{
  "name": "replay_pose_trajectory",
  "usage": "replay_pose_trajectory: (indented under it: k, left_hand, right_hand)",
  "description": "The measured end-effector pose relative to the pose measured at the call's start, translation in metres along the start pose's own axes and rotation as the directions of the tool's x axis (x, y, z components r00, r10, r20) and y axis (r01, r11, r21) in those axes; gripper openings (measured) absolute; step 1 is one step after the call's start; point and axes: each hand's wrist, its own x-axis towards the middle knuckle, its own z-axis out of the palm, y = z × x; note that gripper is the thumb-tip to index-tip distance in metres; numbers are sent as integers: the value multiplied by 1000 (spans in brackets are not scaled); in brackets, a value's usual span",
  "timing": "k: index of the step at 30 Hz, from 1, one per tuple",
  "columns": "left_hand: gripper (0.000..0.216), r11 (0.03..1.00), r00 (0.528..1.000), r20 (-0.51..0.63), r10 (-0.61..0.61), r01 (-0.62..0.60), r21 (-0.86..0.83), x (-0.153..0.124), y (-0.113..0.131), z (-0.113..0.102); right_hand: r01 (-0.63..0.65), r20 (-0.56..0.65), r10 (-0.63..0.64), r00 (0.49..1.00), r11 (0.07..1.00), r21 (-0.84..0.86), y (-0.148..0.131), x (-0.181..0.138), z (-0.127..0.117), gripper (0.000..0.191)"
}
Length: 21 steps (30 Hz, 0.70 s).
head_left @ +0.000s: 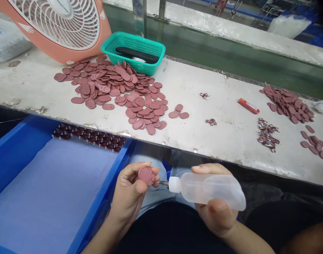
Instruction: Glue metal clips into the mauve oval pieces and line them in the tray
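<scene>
My left hand [129, 192] pinches a reddish-brown oval disc [147, 175] between thumb and fingers, held over my lap. My right hand [216, 208] is wrapped round a clear plastic squeeze bottle [211, 189] lying sideways. The bottle's white cap and thin metal nozzle [163, 183] point left and touch the edge of the disc. A large pile of the same oval discs [119, 90] lies on the white bench above my hands.
A blue tray [45, 183] at lower left holds a row of finished pieces [89, 137] along its far edge. A green basket [133, 51] and an orange fan [63, 24] stand at the back. Another disc pile [288, 102], small metal parts [267, 135] and a red lighter [248, 106] lie to the right.
</scene>
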Motion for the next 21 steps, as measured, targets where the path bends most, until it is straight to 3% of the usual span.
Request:
replay_pose_trajectory:
  k: [5,15,21]
  left_hand:
    - [39,1000,1000,-5,2,-2,-6,-1,0,-1]
    - [37,1000,1000,-4,-4,4,-7,-1,1,-1]
    - [35,1000,1000,0,3,-3,1,-2,1,-1]
  right_hand:
    - [44,-51,-43,998,999,4,3,3,3,35]
    - [30,32,-31,999,999,15,2,4,1,33]
    - [69,-35,-68,997,997,19,0,7,3,35]
